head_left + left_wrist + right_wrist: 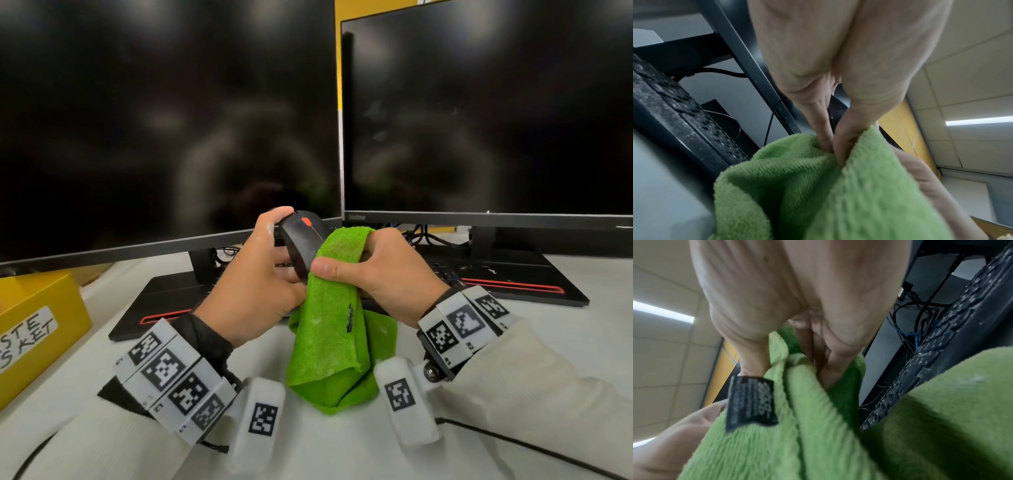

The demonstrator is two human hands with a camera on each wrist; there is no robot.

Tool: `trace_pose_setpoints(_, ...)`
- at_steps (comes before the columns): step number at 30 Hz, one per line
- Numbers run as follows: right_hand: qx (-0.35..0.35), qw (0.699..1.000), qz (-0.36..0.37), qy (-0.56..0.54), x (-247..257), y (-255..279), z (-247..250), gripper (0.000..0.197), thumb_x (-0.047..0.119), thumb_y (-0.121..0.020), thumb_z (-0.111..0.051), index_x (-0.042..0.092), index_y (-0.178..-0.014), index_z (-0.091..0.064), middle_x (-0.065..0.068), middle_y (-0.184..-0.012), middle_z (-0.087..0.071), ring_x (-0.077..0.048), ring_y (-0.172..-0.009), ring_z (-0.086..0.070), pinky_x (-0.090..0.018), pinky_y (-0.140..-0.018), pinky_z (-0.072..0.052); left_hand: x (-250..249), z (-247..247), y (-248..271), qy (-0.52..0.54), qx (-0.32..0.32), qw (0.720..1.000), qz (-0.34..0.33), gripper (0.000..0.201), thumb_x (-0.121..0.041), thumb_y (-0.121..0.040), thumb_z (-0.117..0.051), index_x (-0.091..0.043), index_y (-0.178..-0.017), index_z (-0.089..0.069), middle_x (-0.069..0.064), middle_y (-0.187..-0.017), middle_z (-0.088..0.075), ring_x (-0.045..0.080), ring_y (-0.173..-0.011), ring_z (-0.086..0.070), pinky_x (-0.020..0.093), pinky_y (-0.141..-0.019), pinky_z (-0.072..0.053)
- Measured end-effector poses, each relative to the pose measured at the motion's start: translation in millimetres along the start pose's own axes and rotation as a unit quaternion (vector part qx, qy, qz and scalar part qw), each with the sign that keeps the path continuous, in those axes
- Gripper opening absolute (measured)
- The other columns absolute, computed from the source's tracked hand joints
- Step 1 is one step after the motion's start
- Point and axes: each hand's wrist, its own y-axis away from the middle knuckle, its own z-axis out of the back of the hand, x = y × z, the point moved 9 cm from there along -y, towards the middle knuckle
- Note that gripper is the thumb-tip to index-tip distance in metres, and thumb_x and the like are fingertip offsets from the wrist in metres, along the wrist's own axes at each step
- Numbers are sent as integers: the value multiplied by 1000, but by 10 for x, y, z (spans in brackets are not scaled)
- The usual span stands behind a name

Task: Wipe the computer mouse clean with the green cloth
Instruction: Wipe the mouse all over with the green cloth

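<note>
Nearest, the cloth (329, 329) hangs down to the desk (513, 394). The right hand (380, 274) grips its top, pressed against the mouse (301, 240), which the left hand (253, 274) holds aloft. Wiping looks underway, not visibly finished.

The room is evenly and brightly lit from ceiling strip lights (980, 121), which throw soft, hazy reflections onto the two dark monitor screens (164, 113). The head view is sharp in the middle and bows at its edges. Both wrist views are soft and smeared, the green cloth (818, 443) blurred up close.
</note>
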Motion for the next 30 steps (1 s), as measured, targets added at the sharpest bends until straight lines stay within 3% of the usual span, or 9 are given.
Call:
trace_pose_setpoints(4, 18, 999, 4, -27, -15, 11, 56, 13, 8, -81, -77, -3, -86, -71, -18, -86, -74, -35, -84, -73, -65, -86, -55, 1, 7, 10, 33, 0, 999, 15, 107, 30, -74, -73, -29, -153, -31, 9, -106, -79, 28, -88, -81, 42, -72, -67)
trace_pose_setpoints(8, 18, 1000, 7, -24, -24, 8, 77, 28, 11, -80, -79, -9, -95, -67, -24, -90, -73, -42, -87, -72, -67, -86, -54, 0, 20, 14, 39, -1, 999, 22, 110, 31, -71, -75, -30, -152, -31, 10, -108, -77, 29, -88, -81, 38, -69, -66)
trace_pose_setpoints(11, 14, 999, 16, 30, 32, -2, 26, 27, 18, -70, -90, 4, -87, -75, -17, -89, -77, -34, -87, -75, -57, -85, -59, -15, -7, 28, 6, 1, 1000, 10, 103, 27, -74, -76, -27, -150, -31, 7, -104, -79, 26, -86, -81, 40, -71, -67)
trace_pose_setpoints(14, 25, 999, 20, 32, 72, 16, -32, 21, 15, -67, -91, 9, -81, -78, -12, -84, -78, -23, -78, -75, -46, -80, -63, 9, -18, 22, -32, 4, 999, 7, 100, 24, -79, -76, -25, -152, -28, 12, -106, -79, 35, -89, -80, 59, -81, -63)
trace_pose_setpoints(16, 28, 999, 15, 34, 67, 17, -31, 21, 16, -69, -90, 6, -82, -78, -12, -84, -79, -25, -80, -76, -47, -81, -63, 19, -5, 22, -38, 0, 999, 11, 99, 23, -80, -76, -26, -151, -28, 14, -107, -79, 41, -90, -79, 67, -84, -59)
trace_pose_setpoints(19, 28, 998, 16, 60, 77, 16, 5, 23, 13, -73, -87, 0, -89, -76, -14, -90, -79, -31, -88, -76, -49, -84, -61, 18, 26, 26, -13, -3, 1000, 26, 101, 22, -77, -78, -27, -151, -28, 14, -101, -81, 35, -90, -81, 59, -82, -63)
trace_pose_setpoints(23, 34, 994, 25, 99, 110, 15, 63, 15, 9, -75, -85, 6, -86, -76, -5, -84, -79, -15, -78, -75, -32, -74, -60, 12, 65, 33, 1, -3, 999, 43, 109, 22, -70, -82, -32, -150, -30, 8, -100, -82, 31, -92, -81, 57, -86, -64)
trace_pose_setpoints(27, 36, 993, 28, 109, 108, 8, 95, 16, 11, -76, -85, 8, -87, -75, -2, -82, -78, -11, -75, -72, -30, -73, -56, 6, 93, 26, 0, -13, 999, 41, 111, 22, -67, -84, -31, -149, -31, 10, -102, -82, 31, -91, -81, 54, -88, -64)
trace_pose_setpoints(30, 27, 993, 41, 108, 163, 28, 67, 18, 14, -71, -89, 6, -82, -76, -7, -81, -79, -9, -70, -71, -27, -68, -58, 20, 61, 25, 4, -11, 999, 38, 106, 22, -71, -82, -28, -149, -30, 12, -101, -82, 32, -90, -81, 52, -82, -66)
